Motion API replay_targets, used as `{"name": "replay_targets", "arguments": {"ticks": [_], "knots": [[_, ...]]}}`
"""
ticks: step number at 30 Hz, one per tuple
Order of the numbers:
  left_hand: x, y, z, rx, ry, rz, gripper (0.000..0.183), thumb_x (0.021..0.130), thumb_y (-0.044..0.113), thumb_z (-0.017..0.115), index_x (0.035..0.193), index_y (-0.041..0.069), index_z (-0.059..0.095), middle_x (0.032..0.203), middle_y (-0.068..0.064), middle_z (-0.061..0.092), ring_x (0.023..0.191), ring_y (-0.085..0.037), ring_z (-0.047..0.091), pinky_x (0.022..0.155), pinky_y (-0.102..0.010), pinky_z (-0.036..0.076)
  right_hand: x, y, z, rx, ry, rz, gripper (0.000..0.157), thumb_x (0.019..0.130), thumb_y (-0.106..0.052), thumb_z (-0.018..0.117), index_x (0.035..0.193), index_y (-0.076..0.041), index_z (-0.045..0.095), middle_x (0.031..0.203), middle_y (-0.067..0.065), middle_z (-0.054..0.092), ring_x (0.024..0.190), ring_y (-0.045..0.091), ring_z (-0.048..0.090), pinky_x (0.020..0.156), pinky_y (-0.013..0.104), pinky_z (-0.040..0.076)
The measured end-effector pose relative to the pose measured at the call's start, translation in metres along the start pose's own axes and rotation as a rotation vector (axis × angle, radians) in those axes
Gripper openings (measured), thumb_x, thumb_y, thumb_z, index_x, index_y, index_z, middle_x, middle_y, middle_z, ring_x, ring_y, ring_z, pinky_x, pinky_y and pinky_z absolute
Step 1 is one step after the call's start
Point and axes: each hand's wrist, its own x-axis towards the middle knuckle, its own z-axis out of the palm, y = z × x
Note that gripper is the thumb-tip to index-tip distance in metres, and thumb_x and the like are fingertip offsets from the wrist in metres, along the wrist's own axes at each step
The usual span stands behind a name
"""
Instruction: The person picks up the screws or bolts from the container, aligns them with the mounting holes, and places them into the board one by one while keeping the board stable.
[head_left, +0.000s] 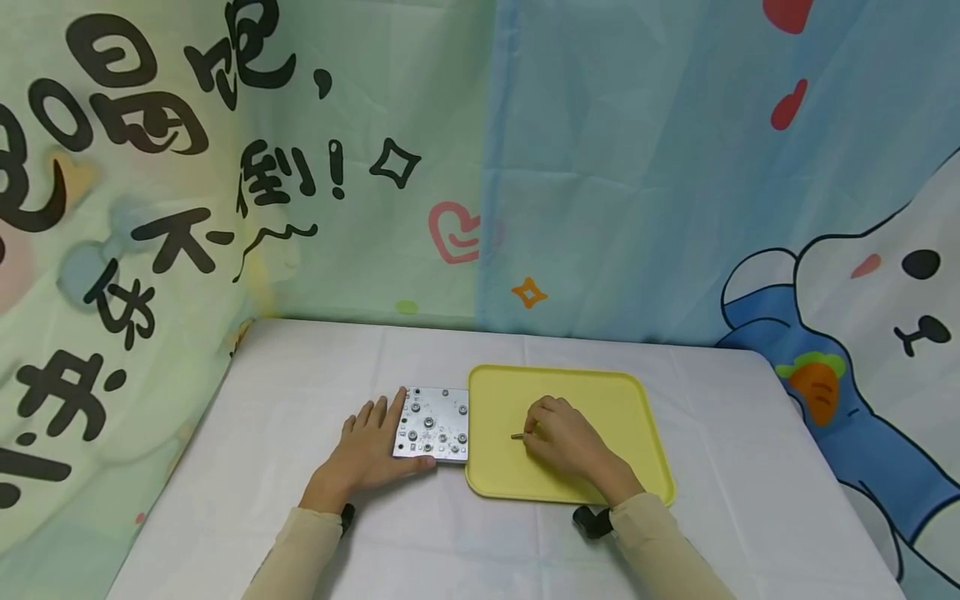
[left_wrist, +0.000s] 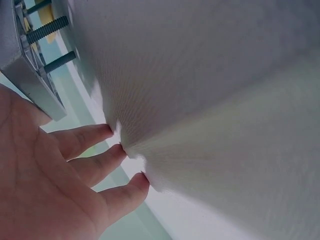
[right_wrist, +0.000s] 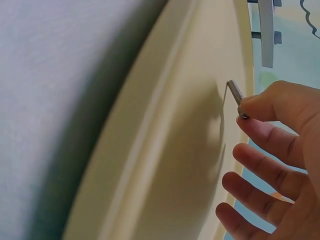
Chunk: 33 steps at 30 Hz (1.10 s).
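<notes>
A flat silver metal plate point(head_left: 442, 423) with several bolts and holes lies left of the yellow tray point(head_left: 600, 396), right up to its rim. My left hand point(head_left: 367, 452) rests beside it, index finger along the left edge and thumb along the front edge. In the left wrist view, fingertips point(left_wrist: 120, 150) press the white cloth, and threaded bolts stand up from the plate point(left_wrist: 30, 82). Over the tray, my right hand point(head_left: 558, 437) pinches a small threaded bolt point(right_wrist: 235, 92) between thumb and index finger. Its other fingers spread loosely in the right wrist view.
White cloth point(head_left: 420, 533) covers the table. A printed curtain point(head_left: 637, 167) with lettering and cartoon figures hangs behind and at the sides. Black wrist-camera mounts point(head_left: 592, 522) sit under the forearms, close above the cloth.
</notes>
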Motion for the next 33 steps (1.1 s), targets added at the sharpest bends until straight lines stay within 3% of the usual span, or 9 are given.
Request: {"name": "replay_targets", "arguments": {"ticks": [20,26,33], "knots": [[0.002,-0.002,-0.001,0.02,0.007,0.006,0.119,0.078,0.08,0.061,0.162,0.013,0.009,0.157,-0.029,0.027,0.143,-0.048,0.025,0.112,-0.063,0.023,0.014,-0.01,-0.009,-0.002,0.047,-0.039,0.013,0.085,-0.014,0.076,0.078,-0.014,0.065,0.105,0.009,0.064,0.097,0.029,0.059,0.083,0.044,0.051],[0.001,0.0,-0.002,0.016,0.002,0.008,0.119,0.078,0.079,0.062,0.162,0.012,0.01,0.156,-0.029,0.028,0.143,-0.048,0.026,0.111,-0.064,0.024,0.026,-0.021,-0.015,-0.004,0.069,-0.064,0.008,0.085,-0.012,0.072,0.08,-0.012,0.067,0.109,0.011,0.065,0.099,0.03,0.061,0.084,0.044,0.052],[0.001,-0.001,0.0,0.012,-0.007,-0.003,0.12,0.078,0.08,0.06,0.162,0.013,0.008,0.157,-0.028,0.026,0.144,-0.047,0.024,0.113,-0.063,0.022,0.047,-0.039,-0.02,0.05,0.065,-0.063,0.006,0.087,-0.013,0.069,0.082,-0.012,0.066,0.113,0.01,0.064,0.109,0.031,0.058,0.097,0.045,0.047]]}}
